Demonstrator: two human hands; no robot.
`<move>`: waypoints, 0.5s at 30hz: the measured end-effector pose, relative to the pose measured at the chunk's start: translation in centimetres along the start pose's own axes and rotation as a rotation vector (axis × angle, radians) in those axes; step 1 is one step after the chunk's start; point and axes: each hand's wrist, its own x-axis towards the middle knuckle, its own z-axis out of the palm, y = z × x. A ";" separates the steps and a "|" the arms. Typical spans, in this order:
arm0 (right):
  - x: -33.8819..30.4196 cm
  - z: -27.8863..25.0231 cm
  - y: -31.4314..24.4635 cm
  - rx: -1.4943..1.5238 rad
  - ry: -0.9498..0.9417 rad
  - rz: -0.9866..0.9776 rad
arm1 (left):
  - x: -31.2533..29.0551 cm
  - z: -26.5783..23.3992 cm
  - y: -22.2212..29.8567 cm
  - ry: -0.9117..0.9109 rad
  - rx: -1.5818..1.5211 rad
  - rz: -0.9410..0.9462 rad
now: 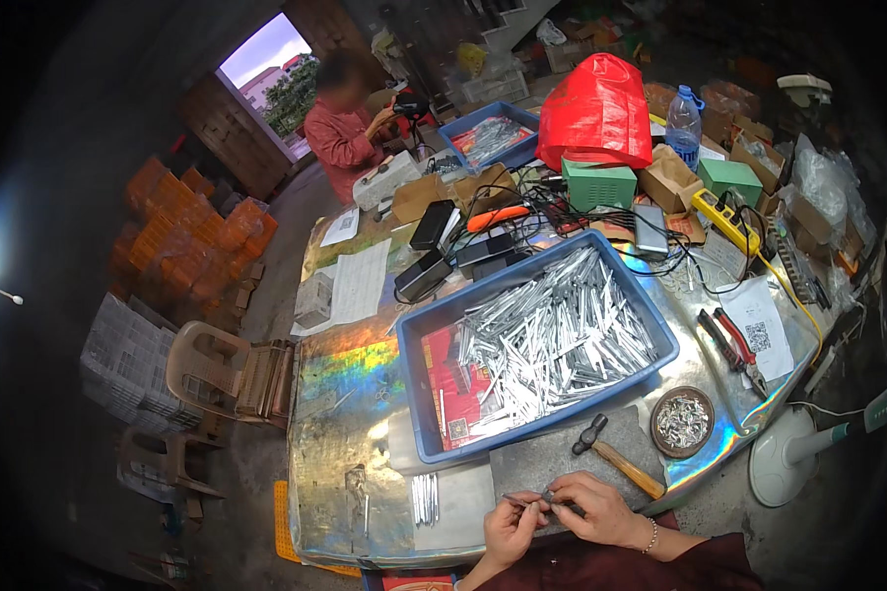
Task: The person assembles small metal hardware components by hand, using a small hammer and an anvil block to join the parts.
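Note:
Over the near edge of a grey stone slab (537, 463), my left hand (510, 529) and my right hand (599, 509) meet fingertip to fingertip. Both are closed in a pinch on a small, thin, dark piece, too small to name. A hammer (621, 465) with a wooden handle lies on the slab, just beyond my right hand. Left of my hands, a short row of silvery metal strips (426, 499) rests on a pale sheet. Behind the slab stands a blue tray (426, 455) heaped with many similar strips (562, 345). A round bowl (682, 451) of small metal bits sits to the right.
Red-handled pliers (734, 345) lie on the right beside a printed paper (767, 325). Cables, boxes, a yellow power strip (727, 222), a water bottle (684, 123) and a red bag (596, 113) crowd the far side. Another person (343, 148) works there. A white fan (788, 458) stands at right.

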 end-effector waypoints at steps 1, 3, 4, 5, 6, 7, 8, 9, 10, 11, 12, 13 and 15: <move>0.1 0.0 0.0 -0.005 -0.002 -0.005 | 0.1 0.0 0.0 -0.006 -0.010 0.015; 0.0 0.0 -0.2 -0.021 0.002 -0.005 | 0.1 0.0 0.0 -0.008 -0.006 0.017; -0.1 0.0 -0.2 -0.022 -0.002 -0.003 | 0.1 0.1 0.1 -0.011 0.001 0.017; -0.1 0.1 -0.2 -0.032 0.001 -0.004 | 0.1 0.1 0.1 -0.008 -0.002 0.013; 0.0 0.1 -0.1 -0.040 0.003 -0.003 | 0.2 0.1 0.1 -0.011 0.018 0.004; 0.1 0.1 0.0 -0.040 -0.003 0.004 | 0.3 0.0 0.1 -0.013 0.039 -0.007; 0.1 0.1 0.1 -0.050 -0.001 -0.009 | 0.3 0.1 0.2 -0.004 0.033 -0.018; 0.2 0.2 0.1 -0.059 0.001 -0.022 | 0.4 0.0 0.3 -0.009 0.065 -0.014; 0.2 0.4 0.2 -0.055 -0.011 -0.012 | 0.5 -0.1 0.4 -0.013 0.098 -0.011; 0.3 0.4 0.2 -0.049 0.009 -0.015 | 0.7 -0.1 0.3 -0.021 0.073 0.007; 0.4 0.4 0.1 -0.043 0.029 -0.019 | 0.8 0.0 0.5 -0.019 0.064 -0.002; 0.5 0.2 -0.2 -0.052 0.032 -0.029 | 0.8 0.1 0.6 -0.019 0.062 0.014; 0.4 0.4 0.0 -0.053 0.048 -0.032 | 1.0 0.1 0.8 -0.010 0.063 0.031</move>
